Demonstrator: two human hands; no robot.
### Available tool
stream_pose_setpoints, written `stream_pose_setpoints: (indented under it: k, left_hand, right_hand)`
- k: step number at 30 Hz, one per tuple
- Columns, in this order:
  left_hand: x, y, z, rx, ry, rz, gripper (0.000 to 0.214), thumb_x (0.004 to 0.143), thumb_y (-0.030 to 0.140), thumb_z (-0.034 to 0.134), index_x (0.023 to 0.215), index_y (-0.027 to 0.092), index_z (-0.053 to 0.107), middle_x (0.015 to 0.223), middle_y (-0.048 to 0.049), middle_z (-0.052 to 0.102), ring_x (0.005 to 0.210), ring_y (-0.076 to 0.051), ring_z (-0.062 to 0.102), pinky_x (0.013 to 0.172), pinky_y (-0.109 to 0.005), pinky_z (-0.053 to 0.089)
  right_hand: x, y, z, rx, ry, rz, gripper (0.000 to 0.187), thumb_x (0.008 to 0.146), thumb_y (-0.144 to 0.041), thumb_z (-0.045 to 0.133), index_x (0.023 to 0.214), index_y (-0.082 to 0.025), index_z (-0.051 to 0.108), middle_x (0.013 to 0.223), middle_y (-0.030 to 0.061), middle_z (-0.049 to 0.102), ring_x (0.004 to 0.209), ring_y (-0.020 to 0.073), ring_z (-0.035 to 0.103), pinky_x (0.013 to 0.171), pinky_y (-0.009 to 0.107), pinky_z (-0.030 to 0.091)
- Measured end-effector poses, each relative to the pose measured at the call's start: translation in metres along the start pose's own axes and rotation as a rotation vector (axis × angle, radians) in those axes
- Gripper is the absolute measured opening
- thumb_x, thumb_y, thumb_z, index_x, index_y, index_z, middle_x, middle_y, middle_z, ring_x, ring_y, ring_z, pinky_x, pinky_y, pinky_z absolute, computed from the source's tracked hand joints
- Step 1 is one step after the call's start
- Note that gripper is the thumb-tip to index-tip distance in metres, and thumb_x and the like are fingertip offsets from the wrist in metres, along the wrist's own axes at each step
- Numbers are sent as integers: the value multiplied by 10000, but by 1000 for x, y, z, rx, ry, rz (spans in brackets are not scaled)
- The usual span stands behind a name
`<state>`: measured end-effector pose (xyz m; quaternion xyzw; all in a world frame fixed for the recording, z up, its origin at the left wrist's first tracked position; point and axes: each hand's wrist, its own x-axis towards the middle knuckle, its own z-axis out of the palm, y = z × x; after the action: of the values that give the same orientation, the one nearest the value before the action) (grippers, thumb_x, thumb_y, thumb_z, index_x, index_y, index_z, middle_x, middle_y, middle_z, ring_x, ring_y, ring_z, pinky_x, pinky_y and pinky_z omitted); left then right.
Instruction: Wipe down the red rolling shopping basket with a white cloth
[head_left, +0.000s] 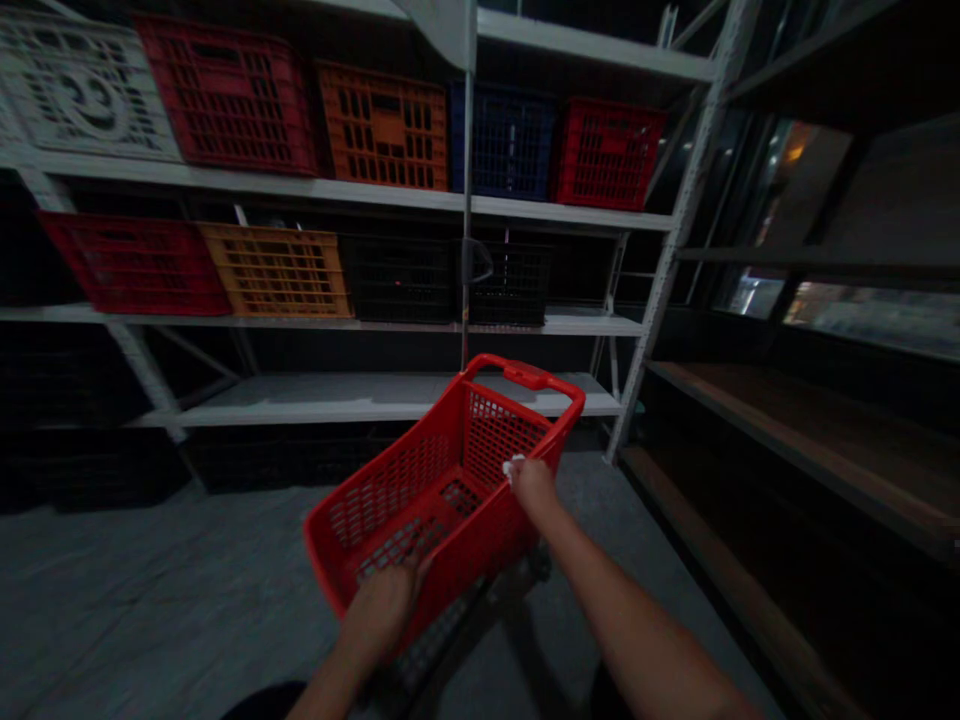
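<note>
A red plastic shopping basket [420,490] with a mesh wall and a red handle [525,375] at its far end is tilted in front of me above the grey floor. My left hand [386,600] grips its near rim, fingers curled over the edge. My right hand [531,482] is closed on the right rim, and a small white thing shows at its fingertips, too small to name. The basket's inside looks bare.
White metal shelving [360,195] ahead carries red, orange, blue and black crates [382,125] on two levels; its lowest shelf [360,395] is bare. Dark wooden shelves [810,440] run along the right. Grey concrete floor [150,590] spreads to the left.
</note>
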<state>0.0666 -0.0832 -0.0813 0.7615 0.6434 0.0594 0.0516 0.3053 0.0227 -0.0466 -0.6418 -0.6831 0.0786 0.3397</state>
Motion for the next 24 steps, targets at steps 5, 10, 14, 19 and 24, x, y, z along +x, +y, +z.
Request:
stream_pose_setpoints:
  k: [5,10,14,19,24]
  left_hand:
    - [-1,-8,-1,41,-14,-19,549,877,407,96,974,132,560,785,-122,675,794,-239,640,712,-371,469]
    - [1,-20,-1,37,-8,-1,547,877,420,99,967,150,566,778,-105,680,792,-222,639,725,-355,466]
    - [4,-21,0,36,6,-3,545,874,425,105,954,153,570,779,-105,680,791,-220,638,728,-347,459]
    - [6,-30,-1,9,-19,12,543,863,448,110,951,169,568,819,-96,678,819,-227,631,738,-346,450]
    - [6,-54,-6,-15,-72,10,560,851,456,118,971,157,576,844,-106,673,849,-227,619,777,-344,434]
  right_hand:
    - [-21,-23,13,-177,-164,-44,298,832,-326,426,767,-174,674,746,88,679,685,155,607,606,220,386]
    - [15,2,-30,-272,-117,47,335,859,-307,375,854,-141,665,821,129,672,764,182,611,635,238,387]
    - [10,-5,-24,-284,-106,66,372,884,-305,321,883,-129,649,824,128,669,774,181,611,644,244,391]
    - [-26,-36,14,-217,-176,-82,304,859,-294,383,814,-170,658,801,86,674,714,176,615,611,248,395]
    - [-2,-13,-23,-213,-84,-27,316,859,-306,388,862,-159,668,797,127,666,716,203,606,647,283,399]
